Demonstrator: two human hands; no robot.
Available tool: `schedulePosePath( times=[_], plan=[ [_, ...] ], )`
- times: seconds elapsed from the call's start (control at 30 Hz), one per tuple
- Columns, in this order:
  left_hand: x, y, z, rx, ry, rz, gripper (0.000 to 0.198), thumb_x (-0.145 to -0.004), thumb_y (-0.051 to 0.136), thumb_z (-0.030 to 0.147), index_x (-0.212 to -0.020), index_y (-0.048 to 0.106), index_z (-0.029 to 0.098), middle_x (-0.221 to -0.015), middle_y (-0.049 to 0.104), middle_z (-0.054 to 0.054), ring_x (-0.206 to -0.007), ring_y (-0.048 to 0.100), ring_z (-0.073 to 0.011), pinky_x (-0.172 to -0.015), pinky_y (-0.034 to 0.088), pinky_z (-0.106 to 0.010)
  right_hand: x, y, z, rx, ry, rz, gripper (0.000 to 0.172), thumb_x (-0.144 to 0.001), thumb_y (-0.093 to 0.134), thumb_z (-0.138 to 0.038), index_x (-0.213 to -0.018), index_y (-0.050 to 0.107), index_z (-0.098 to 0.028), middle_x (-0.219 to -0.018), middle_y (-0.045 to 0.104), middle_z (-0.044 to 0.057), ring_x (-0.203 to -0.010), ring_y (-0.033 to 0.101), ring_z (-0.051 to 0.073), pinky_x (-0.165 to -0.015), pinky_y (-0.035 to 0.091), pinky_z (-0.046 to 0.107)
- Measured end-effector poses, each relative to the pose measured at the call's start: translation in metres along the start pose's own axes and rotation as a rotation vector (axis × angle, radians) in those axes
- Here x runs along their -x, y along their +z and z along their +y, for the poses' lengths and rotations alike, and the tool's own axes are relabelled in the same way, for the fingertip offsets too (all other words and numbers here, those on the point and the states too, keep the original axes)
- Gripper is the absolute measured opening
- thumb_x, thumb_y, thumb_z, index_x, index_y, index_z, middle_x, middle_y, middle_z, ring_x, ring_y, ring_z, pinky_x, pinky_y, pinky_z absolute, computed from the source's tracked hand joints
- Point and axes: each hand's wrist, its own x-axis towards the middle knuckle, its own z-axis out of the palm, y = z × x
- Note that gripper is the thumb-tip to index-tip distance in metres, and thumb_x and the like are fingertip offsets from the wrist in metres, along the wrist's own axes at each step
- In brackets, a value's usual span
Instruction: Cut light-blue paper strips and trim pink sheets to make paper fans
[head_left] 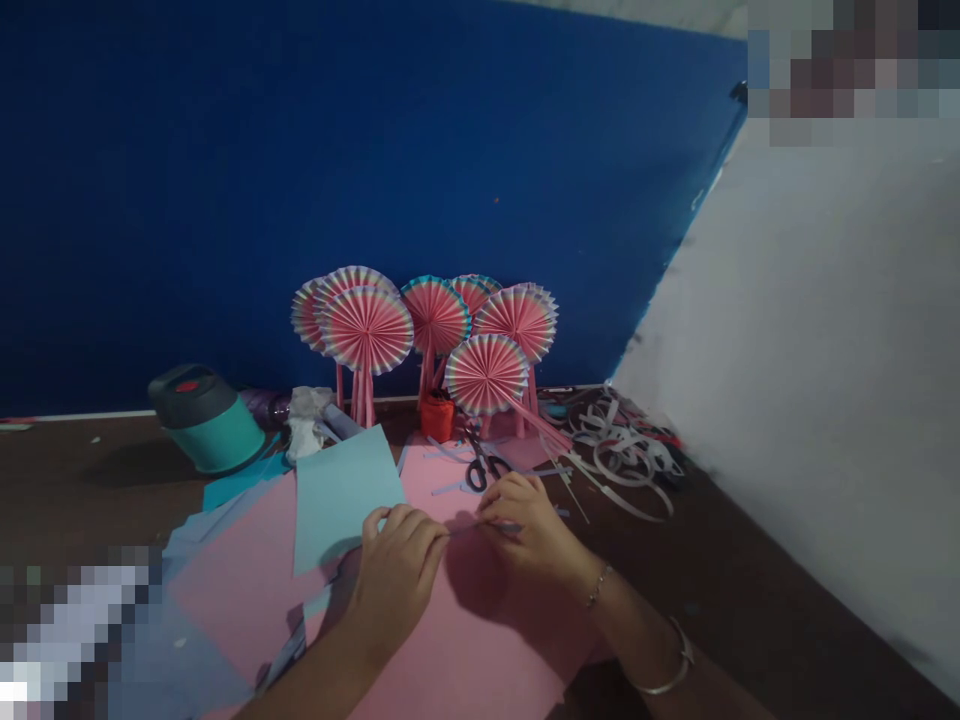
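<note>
Over pink paper sheets [450, 650], my left hand [401, 560] pinches one end of a thin lilac paper strip [460, 528]. My right hand [531, 528], wearing a bracelet at the wrist, pinches the strip's other part, so it stretches between both sets of fingertips. Just beyond my right fingers lie dark-handled scissors [475, 475], partly hidden by them. A light blue sheet [345, 490] lies to the left of my left hand. Narrow paper offcuts [448, 488] are scattered near the scissors.
Several pleated pink paper fans [487, 375] stand against the blue wall [450, 150]. A red spool-like object [437, 416] is among them. A teal and black container [206, 420] stands at left. Tangled white strips [630, 450] lie at right by the pale wall [825, 350].
</note>
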Motion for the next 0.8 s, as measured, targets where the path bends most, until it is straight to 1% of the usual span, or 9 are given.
schedulePosePath(
  times=[0.17, 0.37, 0.47, 0.53, 0.6, 0.7, 0.77, 0.8],
  plan=[
    [0.000, -0.001, 0.001, -0.047, 0.050, 0.069, 0.021, -0.092, 0.048, 0.012, -0.080, 0.061, 0.023, -0.076, 0.064, 0.003, -0.080, 0.054, -0.0182, -0.087, 0.026, -0.038, -0.001, 0.001, 0.000, 0.077, -0.060, 0.007, 0.009, -0.082, 0.060, -0.015, -0.081, 0.067, -0.020, -0.082, 0.071, 0.002, -0.084, 0.057, 0.017, -0.078, 0.030, 0.035],
    [0.000, 0.000, 0.000, -0.087, 0.089, 0.059, 0.024, -0.093, 0.044, 0.011, -0.079, 0.060, 0.021, -0.075, 0.064, 0.001, -0.079, 0.053, -0.0188, -0.085, 0.028, -0.038, -0.001, 0.003, 0.000, 0.208, -0.116, -0.017, 0.014, -0.081, 0.054, -0.011, -0.074, 0.063, -0.018, -0.072, 0.066, 0.003, -0.075, 0.051, 0.017, -0.069, 0.030, 0.031],
    [0.000, 0.001, 0.000, -0.086, 0.108, 0.046, 0.024, -0.093, 0.043, 0.011, -0.080, 0.060, 0.021, -0.075, 0.064, 0.001, -0.077, 0.052, -0.0189, -0.080, 0.029, -0.036, 0.000, 0.007, 0.000, 0.195, -0.125, -0.010, 0.017, -0.082, 0.050, -0.011, -0.072, 0.063, -0.018, -0.070, 0.065, 0.005, -0.071, 0.051, 0.017, -0.066, 0.033, 0.030],
    [0.001, 0.001, -0.001, -0.088, 0.110, 0.035, 0.023, -0.094, 0.043, 0.012, -0.083, 0.061, 0.021, -0.076, 0.066, 0.001, -0.077, 0.053, -0.0190, -0.078, 0.030, -0.036, 0.000, 0.010, -0.001, 0.109, -0.099, 0.018, 0.019, -0.082, 0.048, -0.012, -0.072, 0.063, -0.017, -0.069, 0.064, 0.005, -0.069, 0.052, 0.017, -0.065, 0.035, 0.030],
    [0.002, 0.000, -0.003, -0.102, 0.099, 0.002, 0.023, -0.093, 0.043, 0.012, -0.086, 0.063, 0.022, -0.077, 0.067, 0.000, -0.078, 0.054, -0.0193, -0.077, 0.030, -0.036, 0.000, 0.011, 0.000, -0.044, 0.001, 0.041, 0.020, -0.082, 0.047, -0.014, -0.070, 0.062, -0.017, -0.067, 0.064, 0.004, -0.066, 0.054, 0.016, -0.064, 0.038, 0.028],
    [0.002, -0.001, -0.006, -0.116, 0.031, -0.062, 0.024, -0.093, 0.043, 0.013, -0.084, 0.063, 0.022, -0.079, 0.068, 0.000, -0.079, 0.056, -0.0196, -0.077, 0.032, -0.037, 0.000, 0.006, 0.009, -0.259, 0.284, 0.113, 0.021, -0.084, 0.049, -0.021, -0.070, 0.064, -0.017, -0.067, 0.065, 0.003, -0.066, 0.059, 0.017, -0.063, 0.043, 0.027],
    [0.001, -0.003, -0.007, -0.096, -0.025, -0.082, 0.024, -0.094, 0.043, 0.015, -0.083, 0.062, 0.022, -0.079, 0.068, 0.000, -0.079, 0.056, -0.0193, -0.077, 0.033, -0.037, -0.001, 0.001, 0.020, -0.297, 0.431, 0.171, 0.022, -0.085, 0.050, -0.026, -0.079, 0.068, -0.016, -0.075, 0.069, 0.006, -0.073, 0.063, 0.020, -0.067, 0.047, 0.030],
    [0.001, -0.003, -0.007, -0.080, -0.043, -0.087, 0.023, -0.094, 0.043, 0.016, -0.083, 0.062, 0.022, -0.080, 0.068, 0.000, -0.079, 0.057, -0.0192, -0.077, 0.034, -0.037, 0.000, -0.001, 0.026, -0.274, 0.458, 0.179, 0.024, -0.086, 0.048, -0.026, -0.087, 0.070, -0.015, -0.083, 0.071, 0.009, -0.080, 0.064, 0.023, -0.072, 0.049, 0.032]
  ],
)
